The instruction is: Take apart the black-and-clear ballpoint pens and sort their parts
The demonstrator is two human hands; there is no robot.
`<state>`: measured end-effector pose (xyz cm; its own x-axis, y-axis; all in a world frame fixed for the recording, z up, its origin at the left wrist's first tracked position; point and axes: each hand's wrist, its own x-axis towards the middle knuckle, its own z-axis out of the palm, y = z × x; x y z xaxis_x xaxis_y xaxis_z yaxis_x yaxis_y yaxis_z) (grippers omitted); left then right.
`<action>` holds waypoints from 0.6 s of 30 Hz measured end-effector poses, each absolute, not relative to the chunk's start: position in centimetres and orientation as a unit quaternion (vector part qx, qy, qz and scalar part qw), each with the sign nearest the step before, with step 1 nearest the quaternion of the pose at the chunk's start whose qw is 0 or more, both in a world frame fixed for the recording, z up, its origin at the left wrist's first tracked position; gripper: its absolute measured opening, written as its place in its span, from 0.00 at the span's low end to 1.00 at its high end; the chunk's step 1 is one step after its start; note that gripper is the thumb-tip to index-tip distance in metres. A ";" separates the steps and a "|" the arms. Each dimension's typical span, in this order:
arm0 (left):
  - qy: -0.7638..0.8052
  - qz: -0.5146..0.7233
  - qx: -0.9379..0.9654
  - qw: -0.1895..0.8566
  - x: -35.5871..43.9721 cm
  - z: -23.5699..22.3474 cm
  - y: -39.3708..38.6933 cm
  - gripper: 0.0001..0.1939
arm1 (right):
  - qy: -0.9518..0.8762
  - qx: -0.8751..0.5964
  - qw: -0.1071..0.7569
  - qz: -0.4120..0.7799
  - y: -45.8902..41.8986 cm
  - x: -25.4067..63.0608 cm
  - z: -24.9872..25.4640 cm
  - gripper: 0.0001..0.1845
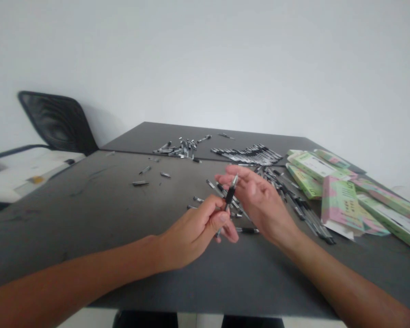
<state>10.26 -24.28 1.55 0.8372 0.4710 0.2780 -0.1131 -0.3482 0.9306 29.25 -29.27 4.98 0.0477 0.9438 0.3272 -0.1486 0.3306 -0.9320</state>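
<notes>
Above the table edge [212,311], hands [191,234] [259,205] hold a pen [230,196].

One pen [230,193] between two hands [191,234]

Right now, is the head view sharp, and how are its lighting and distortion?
Head view: lighting is flat with no harsh glare; wide-angle distortion bows the dark table edges; the pen between the left hand and right hand looks slightly soft.
</notes>
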 end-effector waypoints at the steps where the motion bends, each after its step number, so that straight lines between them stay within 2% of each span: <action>1: 0.117 0.265 0.772 0.566 10.2 1.5 -24.3 0.16 | -0.535 -0.369 0.604 0.462 -29.4 29.2 5.1 0.26; 4: 0.116 0.268 0.764 0.575 10.2 1.5 -24.4 0.16 | -0.536 -0.380 0.569 0.495 -30.0 29.0 5.5 0.27; 7: 0.109 0.262 0.771 0.571 10.3 1.7 -24.4 0.16 | -0.539 -0.404 0.566 0.475 -30.2 29.0 5.6 0.20; 12: 0.106 0.256 0.784 0.556 10.4 1.7 -24.3 0.15 | -0.518 -0.402 0.614 0.439 -29.4 29.2 5.2 0.08; 15: 0.104 0.258 0.786 0.552 10.4 1.6 -24.4 0.15 | -0.507 -0.381 0.638 0.437 -29.2 29.3 5.2 0.11; 18: 0.104 0.266 0.776 0.563 10.5 1.5 -24.6 0.14 | -0.525 -0.354 0.609 0.478 -29.5 29.5 5.3 0.18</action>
<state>10.46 -24.62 1.52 0.8365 0.4610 0.2963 -0.1388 -0.3449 0.9283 29.45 -29.47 5.30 -0.0074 0.9535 0.3012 -0.2107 0.2929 -0.9326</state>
